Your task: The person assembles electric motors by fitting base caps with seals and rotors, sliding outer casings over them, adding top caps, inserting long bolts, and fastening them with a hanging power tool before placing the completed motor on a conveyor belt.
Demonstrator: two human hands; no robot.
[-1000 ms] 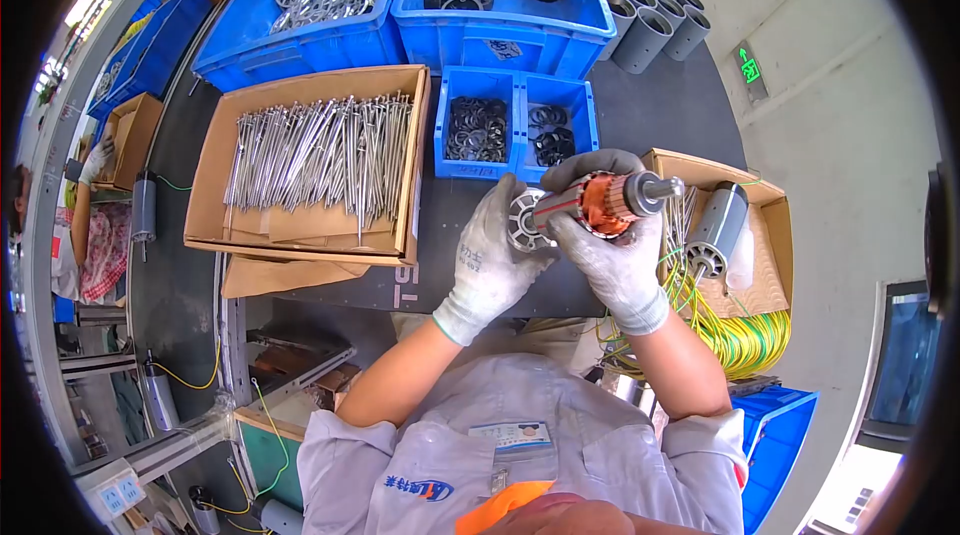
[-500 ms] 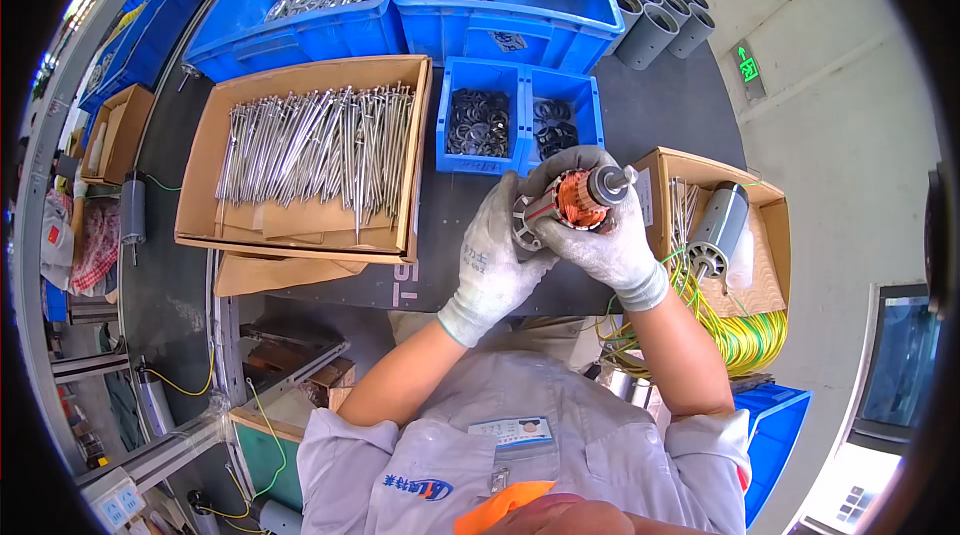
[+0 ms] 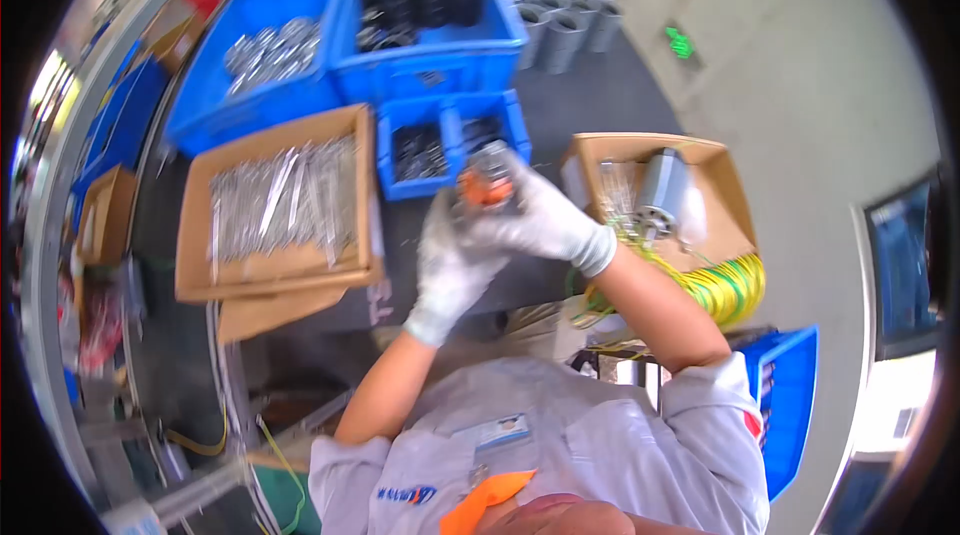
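A copper-wound rotor (image 3: pixel 486 187) is held upright between my gloved hands, over the dark table in front of the small blue bins. My right hand (image 3: pixel 535 220) wraps round its right side with bent fingers. Against its lower left side is my left hand (image 3: pixel 450 250), closed round the lower end. Motion blur smears the fingertips, and the round metal end piece seen earlier is hidden by the gloves. Behind the rotor, two small blue bins (image 3: pixel 421 188) hold dark rings.
Left is a cardboard box (image 3: pixel 275 285) of metal rods. Large blue bins (image 3: pixel 430 75) and grey cylinders (image 3: pixel 563 40) stand behind. Right, another box (image 3: pixel 735 205) holds a grey motor (image 3: pixel 662 190); yellow-green wires (image 3: pixel 735 290) lie beside it. A blue crate (image 3: pixel 795 415) is lower right.
The view has shifted and blurred, so the bins and boxes sit differently. Both hands and the rotor appear further left, with the rotor more upright than before.
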